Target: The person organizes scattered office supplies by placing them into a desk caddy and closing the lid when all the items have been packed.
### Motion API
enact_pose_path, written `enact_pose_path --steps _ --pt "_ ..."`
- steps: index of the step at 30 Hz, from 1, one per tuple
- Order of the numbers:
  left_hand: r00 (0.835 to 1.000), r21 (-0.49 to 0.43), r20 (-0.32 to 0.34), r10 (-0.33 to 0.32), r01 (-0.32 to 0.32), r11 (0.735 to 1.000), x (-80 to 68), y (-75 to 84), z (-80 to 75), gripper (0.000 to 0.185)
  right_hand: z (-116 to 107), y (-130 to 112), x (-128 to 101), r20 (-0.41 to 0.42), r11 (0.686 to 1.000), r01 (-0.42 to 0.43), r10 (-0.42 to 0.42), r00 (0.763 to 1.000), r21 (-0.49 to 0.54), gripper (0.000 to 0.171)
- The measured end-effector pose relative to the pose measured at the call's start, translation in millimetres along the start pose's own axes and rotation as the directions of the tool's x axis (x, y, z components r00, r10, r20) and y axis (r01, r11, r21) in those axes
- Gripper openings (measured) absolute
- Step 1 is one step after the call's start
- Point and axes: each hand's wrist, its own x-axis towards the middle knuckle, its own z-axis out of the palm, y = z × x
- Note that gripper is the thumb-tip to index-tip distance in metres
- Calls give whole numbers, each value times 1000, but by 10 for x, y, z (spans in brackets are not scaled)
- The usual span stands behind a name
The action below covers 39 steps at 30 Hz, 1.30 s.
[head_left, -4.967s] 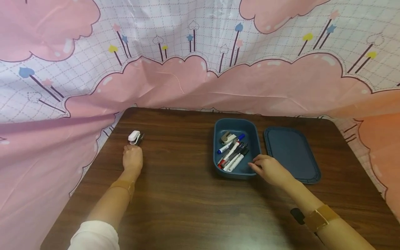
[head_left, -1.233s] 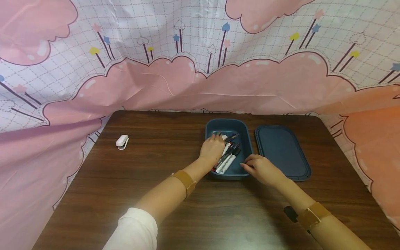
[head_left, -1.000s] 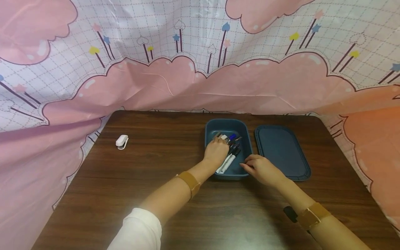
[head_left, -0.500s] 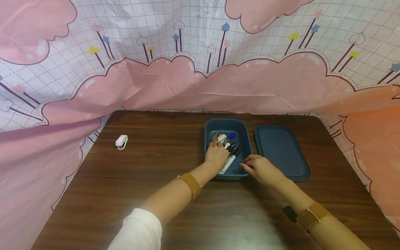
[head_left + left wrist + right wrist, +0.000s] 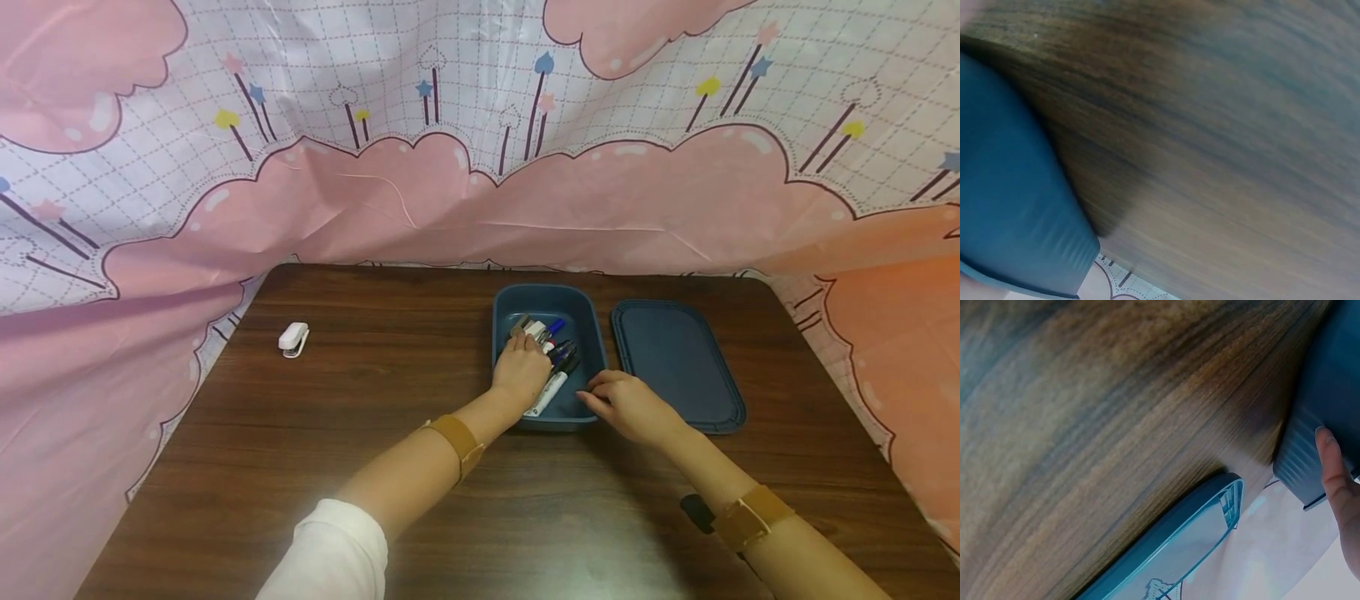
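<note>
My left hand [image 5: 521, 369] is down inside the blue-grey storage box [image 5: 592, 329], on top of several pens and markers. Its fingertips point toward a white-and-grey item [image 5: 519, 326] and a blue-capped marker [image 5: 556, 327]; I cannot tell whether it grips one. A white marker with a black cap [image 5: 550, 394] lies to the right of that hand. At the box's near right corner, my right hand [image 5: 630, 404] holds the wall, thumb on the inner side. The right wrist view has a finger [image 5: 1331, 465] against the outer wall.
A small white stapler [image 5: 293, 339] stands at the left of the brown wooden table [image 5: 390, 333]. The box's flat lid [image 5: 678, 362] lies right of the box, beyond my right hand. A patterned pink-and-white curtain [image 5: 450, 200] hangs behind the table.
My left hand has gone from beside the stapler, where it held a dark pen, into the box on the right. Lately it has shifted slightly over the pens. My right hand stays at the box.
</note>
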Motion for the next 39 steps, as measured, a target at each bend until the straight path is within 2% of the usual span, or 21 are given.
enact_pose_path --steps 3,9,12,17,23,25,28,33,35,39 --pt "999 -2 -54 -9 9 1000 -6 -7 -3 34 -6 -4 5 -1 1000 4 -4 1000 4 19" --pt "997 -43 -72 -7 4 999 -9 -53 -59 36 3 -2 11 -10 1000 8 -8 1000 -5 18" --pt "994 -52 -105 5 -11 999 -6 -87 -107 38 6 0 6 -11 1000 10 -10 1000 -7 17" --pt "980 -46 -198 23 -33 998 4 -144 -156 41 3 -4 1 2 1000 1 -1 1000 -10 18" --pt "970 -65 -243 28 -45 997 6 -207 -183 42 -8 -20 5 8 1000 -6 6 1000 -13 18" --pt "961 -71 -274 33 -54 996 2 -231 -195 42 -8 -23 7 5 1000 -2 2 1000 -11 18" --pt "927 -56 -372 37 -62 996 6 -269 -206 40 -6 -23 10 -6 1000 10 -10 1000 -12 17" --pt "832 -23 -552 52 -78 997 31 -339 -209 40 5 -12 13 -15 1000 23 -23 1000 -17 18" --pt "806 -20 -589 57 -85 996 33 -373 -219 40 11 -8 13 -19 999 26 -27 999 -23 19" --pt "769 -29 -638 51 -90 995 37 -473 -233 37 19 -12 9 -32 999 31 -32 999 -24 19"
